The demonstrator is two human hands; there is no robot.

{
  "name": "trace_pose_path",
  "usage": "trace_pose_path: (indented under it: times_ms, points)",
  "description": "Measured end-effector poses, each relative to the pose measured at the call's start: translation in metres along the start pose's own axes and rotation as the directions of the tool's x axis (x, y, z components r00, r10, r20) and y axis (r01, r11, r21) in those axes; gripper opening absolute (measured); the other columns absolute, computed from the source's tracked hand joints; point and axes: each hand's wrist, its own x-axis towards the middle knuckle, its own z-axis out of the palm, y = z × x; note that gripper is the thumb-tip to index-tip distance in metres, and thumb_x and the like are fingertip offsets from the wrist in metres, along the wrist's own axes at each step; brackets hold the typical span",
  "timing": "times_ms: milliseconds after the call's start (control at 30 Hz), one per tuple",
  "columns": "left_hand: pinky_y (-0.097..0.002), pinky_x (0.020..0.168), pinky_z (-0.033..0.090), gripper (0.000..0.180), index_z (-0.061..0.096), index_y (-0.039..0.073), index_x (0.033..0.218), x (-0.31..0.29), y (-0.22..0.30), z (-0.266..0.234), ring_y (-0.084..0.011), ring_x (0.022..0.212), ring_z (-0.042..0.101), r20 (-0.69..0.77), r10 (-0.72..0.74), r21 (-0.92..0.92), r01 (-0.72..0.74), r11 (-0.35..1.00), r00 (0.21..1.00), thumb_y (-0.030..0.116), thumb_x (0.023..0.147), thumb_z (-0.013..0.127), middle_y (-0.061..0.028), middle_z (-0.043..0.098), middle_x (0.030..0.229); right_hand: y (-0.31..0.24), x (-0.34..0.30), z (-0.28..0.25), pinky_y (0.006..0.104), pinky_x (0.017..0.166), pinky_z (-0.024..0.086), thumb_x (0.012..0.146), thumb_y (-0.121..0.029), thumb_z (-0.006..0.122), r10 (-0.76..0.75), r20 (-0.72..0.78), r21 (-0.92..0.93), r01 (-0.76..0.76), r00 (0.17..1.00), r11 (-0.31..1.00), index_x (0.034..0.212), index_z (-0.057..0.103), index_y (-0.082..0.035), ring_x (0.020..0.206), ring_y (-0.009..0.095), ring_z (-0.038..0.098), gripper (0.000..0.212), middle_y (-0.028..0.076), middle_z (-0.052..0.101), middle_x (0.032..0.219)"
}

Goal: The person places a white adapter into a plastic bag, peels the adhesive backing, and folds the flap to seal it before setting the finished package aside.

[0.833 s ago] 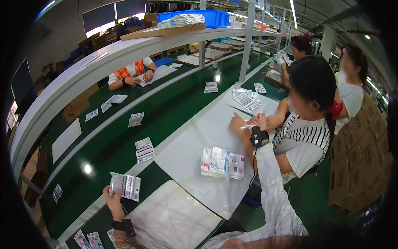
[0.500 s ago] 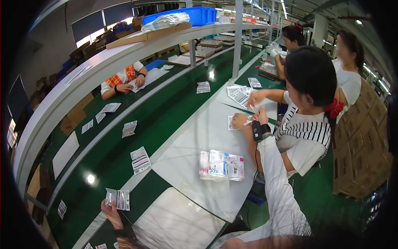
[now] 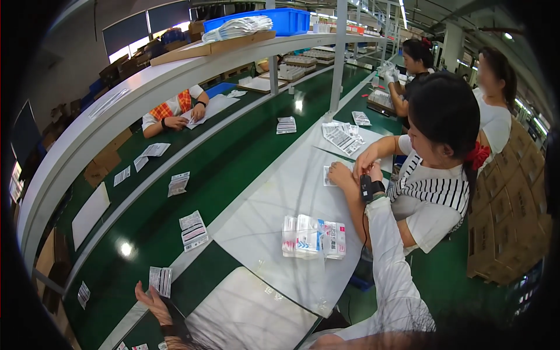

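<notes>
My left hand (image 3: 153,303) is at the lower left over the belt edge, its fingers spread and holding nothing. Right beside its fingertips lies a flat printed packet (image 3: 160,281). My right arm, in a white sleeve with a black device (image 3: 367,188) at the wrist, stretches far forward. At its end my right hand (image 3: 375,170) has its fingers curled in, right against a co-worker's hand (image 3: 366,156); what they hold, if anything, is hidden. The co-worker's other hand (image 3: 341,174) rests on a small packet. Nearer me, a pile of white, pink and blue packets (image 3: 313,237) lies on the white tabletop.
A green conveyor belt (image 3: 233,169) carries scattered packets, such as one at its near edge (image 3: 193,230). Above it runs a white shelf (image 3: 146,73) with a blue bin (image 3: 286,22). Co-workers sit and stand at right; another works across the belt. Stacked cartons (image 3: 501,216) stand far right.
My left hand has let go of the packet and opened, moving slightly left and down. Packets on the belt have shifted a little toward the lower left. The co-worker's hand has come over my right hand.
</notes>
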Motion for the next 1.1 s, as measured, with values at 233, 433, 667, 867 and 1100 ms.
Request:
trace_pose_path:
  times_ms: [233, 433, 667, 867, 1100]
  points:
    - [-0.0428, 0.107, 0.036, 0.027, 0.058, 0.001, 0.120, 0.000, 0.004, -0.006, -0.0329, 0.127, 0.043, 0.118, 0.001, 0.033, -0.005, 0.999, 0.993, 0.021, 0.101, 0.053, -0.0208, 0.041, 0.138, 0.004, 0.041, -0.016, 0.0434, 0.068, 0.051, 0.104, -0.048, 0.032, -0.316, -0.200, -0.416, 0.211, 0.927, 0.885, 0.098, 0.064, 0.003, 0.077, 0.034, 0.063, 0.061, 0.019, 0.066, 0.088]
    - [-0.0415, 0.105, 0.038, 0.023, 0.060, 0.001, 0.112, -0.002, 0.004, -0.003, -0.0322, 0.123, 0.046, 0.153, -0.008, -0.041, 0.014, 0.999, 0.988, 0.021, 0.102, 0.052, -0.0199, 0.045, 0.134, 0.012, 0.068, -0.032, 0.0483, 0.077, 0.052, 0.104, -0.046, 0.031, -0.259, -0.212, -0.373, 0.167, 0.942, 0.913, 0.102, 0.065, 0.007, 0.089, 0.041, 0.065, 0.062, 0.026, 0.065, 0.099]
    - [-0.0381, 0.106, 0.035, 0.021, 0.060, 0.001, 0.109, -0.002, 0.008, -0.008, -0.0291, 0.120, 0.048, 0.185, 0.057, -0.012, -0.056, 0.998, 0.981, 0.018, 0.102, 0.051, -0.0159, 0.050, 0.125, 0.014, 0.051, -0.027, 0.0435, 0.075, 0.049, 0.097, -0.060, 0.032, -0.197, -0.260, -0.197, 0.148, 0.945, 0.969, 0.109, 0.063, 0.006, 0.086, 0.036, 0.061, 0.073, 0.023, 0.064, 0.104]
    - [-0.0414, 0.105, 0.038, 0.023, 0.061, 0.002, 0.107, -0.001, 0.014, -0.009, -0.0314, 0.119, 0.049, 0.185, 0.044, -0.025, -0.041, 0.999, 0.982, 0.020, 0.104, 0.048, -0.0174, 0.053, 0.121, -0.005, 0.042, -0.029, 0.0380, 0.072, 0.046, 0.089, -0.074, 0.033, -0.110, -0.277, 0.015, 0.118, 0.955, 0.993, 0.115, 0.060, 0.004, 0.082, 0.029, 0.057, 0.087, 0.019, 0.062, 0.108]
    - [-0.0393, 0.104, 0.037, 0.025, 0.061, 0.001, 0.106, -0.001, 0.013, -0.003, -0.0296, 0.117, 0.050, 0.203, 0.049, -0.065, -0.037, 0.997, 0.978, 0.021, 0.104, 0.047, -0.0159, 0.053, 0.120, -0.004, 0.054, -0.033, 0.0318, 0.074, 0.044, 0.081, -0.090, 0.033, -0.097, -0.211, 0.259, 0.151, 0.973, 0.954, 0.129, 0.053, 0.003, 0.084, 0.022, 0.054, 0.106, 0.014, 0.058, 0.119]
